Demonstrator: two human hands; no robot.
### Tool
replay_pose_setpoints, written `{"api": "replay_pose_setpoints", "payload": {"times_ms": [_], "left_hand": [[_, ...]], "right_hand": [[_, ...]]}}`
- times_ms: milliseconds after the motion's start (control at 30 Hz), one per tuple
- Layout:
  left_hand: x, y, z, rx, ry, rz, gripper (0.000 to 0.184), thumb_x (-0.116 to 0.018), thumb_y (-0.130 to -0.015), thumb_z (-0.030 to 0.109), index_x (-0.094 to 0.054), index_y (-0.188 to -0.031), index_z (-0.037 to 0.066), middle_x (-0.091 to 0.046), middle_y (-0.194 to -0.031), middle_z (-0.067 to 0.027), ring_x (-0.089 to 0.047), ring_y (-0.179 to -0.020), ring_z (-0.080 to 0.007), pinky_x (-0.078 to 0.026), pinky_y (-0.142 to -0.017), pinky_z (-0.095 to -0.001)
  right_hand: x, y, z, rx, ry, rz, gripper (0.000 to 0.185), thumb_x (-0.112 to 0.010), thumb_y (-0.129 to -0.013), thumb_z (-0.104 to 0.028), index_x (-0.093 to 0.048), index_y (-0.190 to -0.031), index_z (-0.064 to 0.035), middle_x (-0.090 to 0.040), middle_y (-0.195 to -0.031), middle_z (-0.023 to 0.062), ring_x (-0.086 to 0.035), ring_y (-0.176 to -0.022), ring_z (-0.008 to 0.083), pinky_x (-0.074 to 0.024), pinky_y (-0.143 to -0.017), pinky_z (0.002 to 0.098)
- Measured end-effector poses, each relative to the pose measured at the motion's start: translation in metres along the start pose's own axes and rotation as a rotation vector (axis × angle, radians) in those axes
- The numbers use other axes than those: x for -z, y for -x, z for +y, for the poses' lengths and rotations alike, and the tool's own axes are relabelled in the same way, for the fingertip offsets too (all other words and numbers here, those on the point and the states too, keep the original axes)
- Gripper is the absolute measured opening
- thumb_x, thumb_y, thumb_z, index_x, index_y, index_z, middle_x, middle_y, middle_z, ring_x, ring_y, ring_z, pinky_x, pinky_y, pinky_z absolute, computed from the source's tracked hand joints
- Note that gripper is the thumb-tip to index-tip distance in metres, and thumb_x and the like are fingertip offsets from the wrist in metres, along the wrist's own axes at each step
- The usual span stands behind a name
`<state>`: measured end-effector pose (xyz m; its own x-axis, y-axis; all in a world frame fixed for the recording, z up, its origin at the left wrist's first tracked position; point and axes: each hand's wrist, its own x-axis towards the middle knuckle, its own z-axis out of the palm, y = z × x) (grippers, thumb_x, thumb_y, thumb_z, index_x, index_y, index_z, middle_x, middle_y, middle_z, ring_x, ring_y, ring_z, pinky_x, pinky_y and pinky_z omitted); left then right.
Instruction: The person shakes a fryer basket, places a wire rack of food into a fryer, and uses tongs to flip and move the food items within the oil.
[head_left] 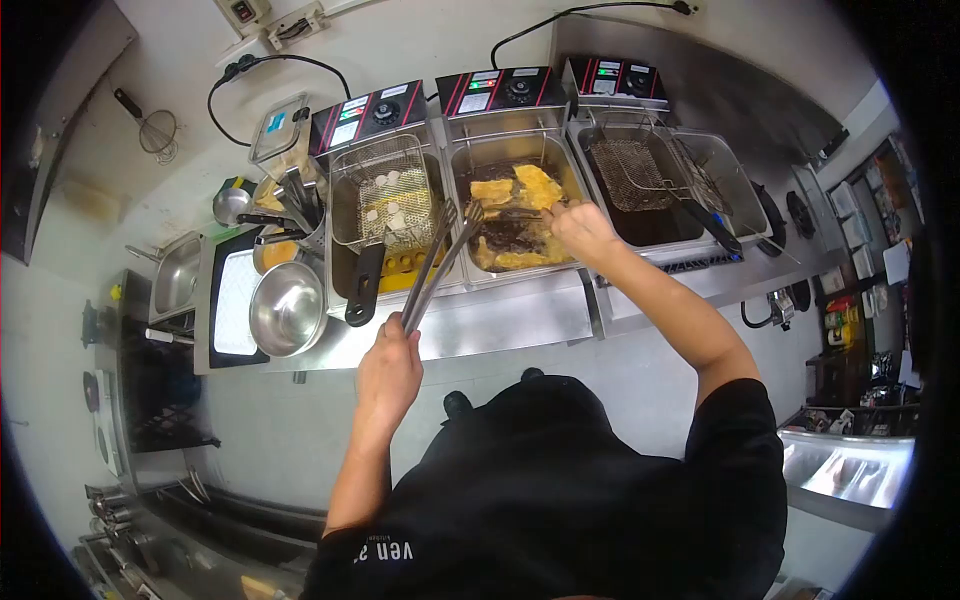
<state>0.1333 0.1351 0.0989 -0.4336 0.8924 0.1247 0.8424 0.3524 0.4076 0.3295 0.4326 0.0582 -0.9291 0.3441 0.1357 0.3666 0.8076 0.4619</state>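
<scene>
My left hand [390, 362] is closed round the lower end of long metal tongs [434, 272]. Their two tips stand apart over the near left edge of the middle fryer [530, 272]. Golden battered pieces [540, 187] float in that fryer's dark, bubbling oil. Above its right side, my right hand [582, 232] has its fingers closed on a slim dark utensil [516, 213] that points left over the oil; its exact kind is unclear. In the left fryer, a wire basket [385, 195] with a black handle [367, 284] holds several pale round pieces.
An empty wire basket [632, 172] rests in the right fryer, its black handle [712, 226] pointing toward me. On the left are a steel bowl [288, 310], a white-lined tray [236, 305] and a small sink [180, 275]. The steel counter edge [500, 335] runs before me.
</scene>
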Motion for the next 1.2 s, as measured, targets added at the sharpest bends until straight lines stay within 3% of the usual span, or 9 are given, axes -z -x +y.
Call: {"api": "replay_pose_setpoints", "payload": {"times_ms": [233, 300, 400, 567, 633, 700, 800, 1067, 1200], "left_hand": [[-0.001, 0.004, -0.002, 0.021, 0.014, 0.014, 0.033, -0.052, -0.09, 0.015, -0.047, -0.116, -0.004, -0.061, -0.095, -0.0233, -0.061, -0.077, -0.0422, -0.05, -0.065, -0.0496], [-0.001, 0.004, -0.001, 0.026, 0.021, 0.017, 0.033, -0.053, -0.09, 0.015, -0.047, -0.116, -0.005, -0.061, -0.095, -0.0234, -0.061, -0.077, -0.0421, -0.05, -0.065, -0.049], [-0.002, 0.004, -0.001, 0.022, 0.032, 0.02, 0.032, -0.053, -0.09, 0.014, -0.048, -0.115, -0.005, -0.061, -0.094, -0.0238, -0.062, -0.077, -0.042, -0.05, -0.065, -0.0483], [-0.001, 0.005, 0.0, 0.023, 0.032, 0.013, 0.031, -0.053, -0.089, 0.013, -0.048, -0.114, -0.005, -0.061, -0.094, -0.0241, -0.062, -0.076, -0.042, -0.05, -0.065, -0.0484], [-0.007, 0.007, -0.002, 0.054, 0.034, 0.003, 0.031, -0.053, -0.089, 0.013, -0.048, -0.113, -0.006, -0.061, -0.094, -0.0241, -0.062, -0.077, -0.042, -0.05, -0.065, -0.0487], [-0.012, 0.009, -0.007, -0.014, 0.04, 0.016, 0.03, -0.052, -0.089, 0.012, -0.048, -0.112, -0.007, -0.06, -0.094, -0.0249, -0.062, -0.076, -0.0422, -0.05, -0.064, -0.0494], [-0.013, 0.012, 0.0, 0.021, 0.052, 0.016, 0.029, -0.052, -0.089, 0.013, -0.047, -0.109, -0.008, -0.06, -0.093, -0.0264, -0.062, -0.075, -0.0431, -0.051, -0.063, -0.0489], [-0.006, 0.021, 0.0, 0.074, 0.101, 0.023, 0.031, -0.052, -0.089, 0.013, -0.047, -0.112, -0.007, -0.06, -0.092, -0.0251, -0.061, -0.075, -0.0429, -0.049, -0.064, -0.0498], [-0.004, 0.022, -0.004, 0.087, 0.075, -0.003, 0.031, -0.052, -0.089, 0.013, -0.047, -0.113, -0.007, -0.06, -0.092, -0.0254, -0.061, -0.076, -0.0428, -0.049, -0.065, -0.049]], "right_hand": [[0.023, 0.005, 0.033, -0.305, -0.386, -0.164, 0.019, -0.061, -0.081, -0.019, -0.068, -0.097, -0.0104, -0.067, -0.08, 0.0111, -0.067, -0.076, 0.0208, -0.0514, -0.061, 0.035], [0.029, 0.011, 0.041, -0.336, -0.477, -0.094, 0.023, -0.063, -0.083, -0.022, -0.069, -0.101, -0.0093, -0.068, -0.078, 0.0111, -0.066, -0.064, 0.0202, -0.0508, -0.054, 0.0326], [0.025, 0.017, 0.048, -0.73, -1.219, -0.55, 0.031, -0.065, -0.083, -0.024, -0.067, -0.109, -0.0077, -0.068, -0.075, 0.0099, -0.059, -0.047, 0.0155, -0.0501, -0.05, 0.0291], [0.013, 0.022, 0.041, -0.591, -0.952, -0.464, 0.03, -0.068, -0.08, -0.029, -0.07, -0.099, -0.007, -0.068, -0.074, 0.013, -0.065, -0.056, 0.0223, -0.0532, -0.056, 0.0348], [-0.003, 0.021, 0.039, -0.413, -0.385, -0.132, 0.025, -0.066, -0.079, -0.028, -0.071, -0.088, -0.0058, -0.068, -0.074, 0.0152, -0.067, -0.064, 0.027, -0.054, -0.06, 0.0374], [-0.005, 0.006, 0.031, -0.402, -0.248, -0.153, 0.017, -0.061, -0.08, -0.021, -0.068, -0.08, -0.005, -0.067, -0.075, 0.0153, -0.068, -0.07, 0.028, -0.0537, -0.061, 0.0375], [-0.018, -0.016, 0.012, -0.256, -0.118, 0.071, 0.016, -0.053, -0.081, -0.009, -0.064, -0.091, -0.0058, -0.064, -0.078, 0.0121, -0.066, -0.067, 0.0251, -0.0521, -0.057, 0.0374], [-0.035, -0.045, 0.016, -0.238, -0.096, 0.012, 0.014, -0.052, -0.081, -0.01, -0.065, -0.086, -0.0075, -0.066, -0.079, 0.0128, -0.067, -0.069, 0.0252, -0.0524, -0.058, 0.0363], [-0.019, -0.038, 0.038, -0.424, -0.381, -0.19, 0.025, -0.059, -0.085, -0.025, -0.067, -0.105, -0.0141, -0.067, -0.083, 0.0142, -0.066, -0.076, 0.0287, -0.0522, -0.069, 0.04]]}}
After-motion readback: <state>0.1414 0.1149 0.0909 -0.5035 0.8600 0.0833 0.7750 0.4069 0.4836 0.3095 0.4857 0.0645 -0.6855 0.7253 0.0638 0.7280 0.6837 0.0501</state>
